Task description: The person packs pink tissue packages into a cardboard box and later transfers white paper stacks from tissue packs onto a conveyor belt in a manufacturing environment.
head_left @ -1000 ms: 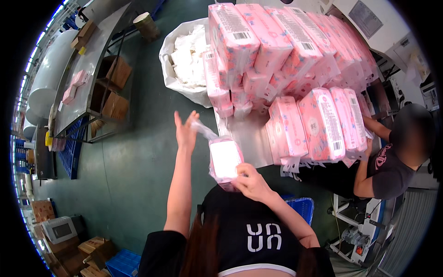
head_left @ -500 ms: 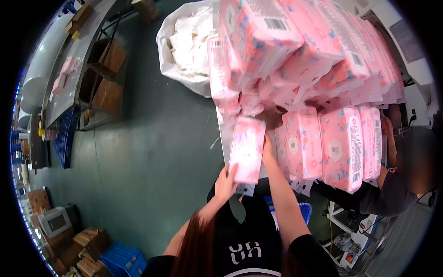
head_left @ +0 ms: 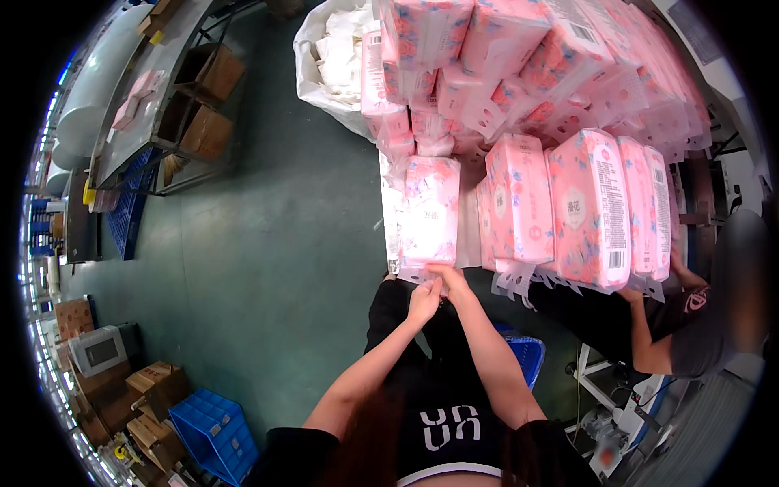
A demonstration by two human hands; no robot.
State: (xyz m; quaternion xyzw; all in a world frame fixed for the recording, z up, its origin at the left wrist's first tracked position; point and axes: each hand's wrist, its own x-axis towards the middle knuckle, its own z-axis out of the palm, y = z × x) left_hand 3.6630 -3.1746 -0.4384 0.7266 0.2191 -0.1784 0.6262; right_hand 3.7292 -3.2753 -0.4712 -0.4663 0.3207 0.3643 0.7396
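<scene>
A pink floral plastic-wrapped pack [head_left: 430, 211] lies at the near left end of the worktable, its clear punched flap [head_left: 412, 276] toward me. Both hands meet at this near end. My left hand [head_left: 423, 303] is closed, thumb up, at the flap. My right hand [head_left: 451, 282] is bent over the pack's lower edge, fingers closed on the plastic; their tips are partly hidden. To the right stands a row of similar pink packs [head_left: 519, 199], upright with their flaps hanging toward me. Behind, a high heap of pink packs [head_left: 503, 40] covers the table.
A white sack [head_left: 333, 97] of white material stands beyond the table's left edge [head_left: 391, 211]. On the right another person's arm [head_left: 649, 341] reaches toward the row. A blue basket [head_left: 527, 357] sits below. Shelving, cartons and a blue crate [head_left: 215, 434] line the left.
The pack has gone from between my hands, tilted, to lying straight on the table farther from me. Both hands have come together at its near end. The view has shifted slightly.
</scene>
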